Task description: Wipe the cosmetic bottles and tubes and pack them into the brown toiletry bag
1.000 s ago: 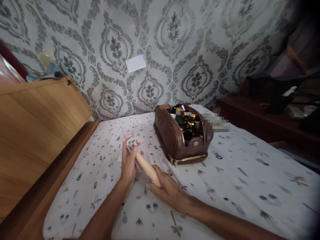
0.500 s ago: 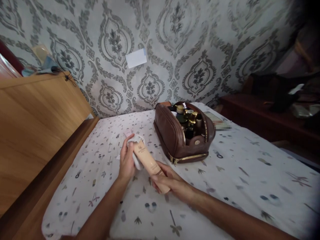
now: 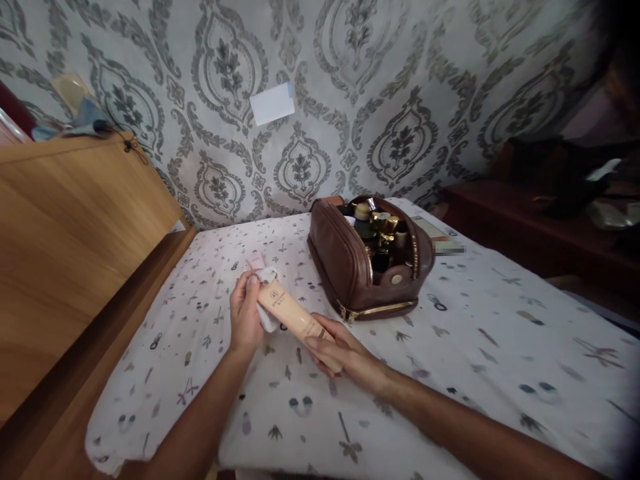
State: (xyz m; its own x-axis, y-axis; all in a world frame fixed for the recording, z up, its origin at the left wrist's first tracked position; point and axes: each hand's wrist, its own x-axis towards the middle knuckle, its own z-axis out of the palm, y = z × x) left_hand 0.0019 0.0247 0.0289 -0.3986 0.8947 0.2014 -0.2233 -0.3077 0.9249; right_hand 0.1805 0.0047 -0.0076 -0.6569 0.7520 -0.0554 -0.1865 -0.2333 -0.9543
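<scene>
Just now, turned the peach-coloured tube (image 3: 295, 317) from the narrow edge shown 1 second earlier to the broad printed face, then settled it at a slightly flatter slant. Held it above the patterned sheet (image 3: 500, 347), running from 10 o'clock at the far end to 4 o'clock at the near end, lettering upward. Closed the right hand (image 3: 345, 350) round the 4 o'clock end, thumb on top and fingers beneath. Pinched the 10 o'clock end in the left hand (image 3: 246, 310), together with a white cloth (image 3: 269, 321) bunched against it and showing above and below. Could not tell the firmness of either grip. By that turn, probably brought the printed side within the cloth's reach; could not judge between rubbing and mere steadying. Left the brown bag (image 3: 340, 257) standing near, at 2 o'clock from the tube and apart from both hands, its top unzipped over gold-topped containers (image 3: 393, 223). Noted also a small pink item (image 3: 256, 259) just beyond the left fingertips, toward 11 o'clock, too blurred to name, and a pale rectangle (image 3: 273, 105) on the wall (image 3: 330, 60) near 12 o'clock.
</scene>
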